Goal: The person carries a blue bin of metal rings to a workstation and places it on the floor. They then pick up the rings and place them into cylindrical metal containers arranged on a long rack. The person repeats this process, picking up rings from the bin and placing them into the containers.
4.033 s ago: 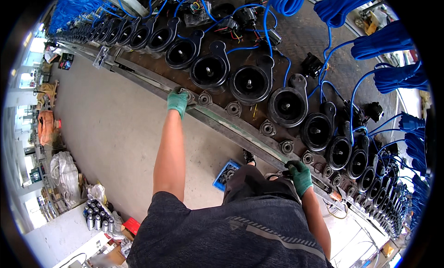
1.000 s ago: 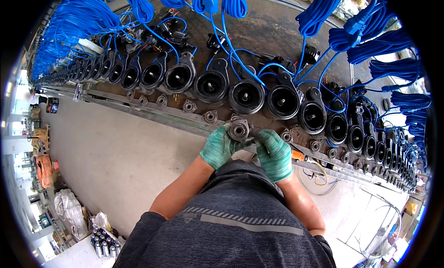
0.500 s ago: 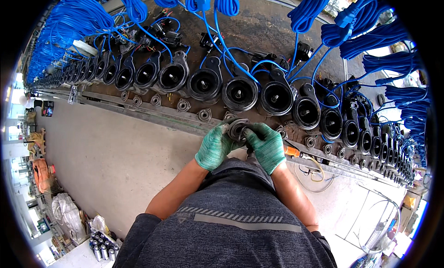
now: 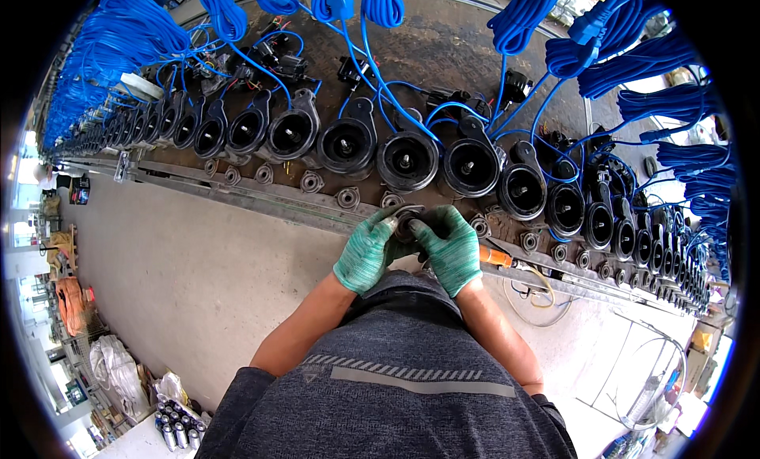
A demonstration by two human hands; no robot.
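Both my hands wear green striped gloves and meet at the bench's near edge. Between them is a small round dark metal part (image 4: pixel 406 221), partly hidden by the fingers. My left hand (image 4: pixel 366 252) grips its left side, with bare-looking dark fingertips on the rim. My right hand (image 4: pixel 450 247) closes on its right side, thumb pressed on the face. Just beyond stands a black round motor housing (image 4: pixel 407 161) with a metal shaft in its middle. A flanged metal end cap (image 4: pixel 391 200) lies on the ledge right behind my hands.
Similar housings and end caps line the bench (image 4: pixel 412 51) both ways. Bundled blue cables (image 4: pixel 518 20) hang above, with cords running down to the housings. An orange-handled tool (image 4: pixel 496 256) with a hose (image 4: pixel 546 289) lies right of my hands. Silver cylinders (image 4: pixel 180 435) stand at lower left.
The view has shifted slightly. My right hand has turned a little and its thumb lies further over the round part, which is now more covered by the fingers.
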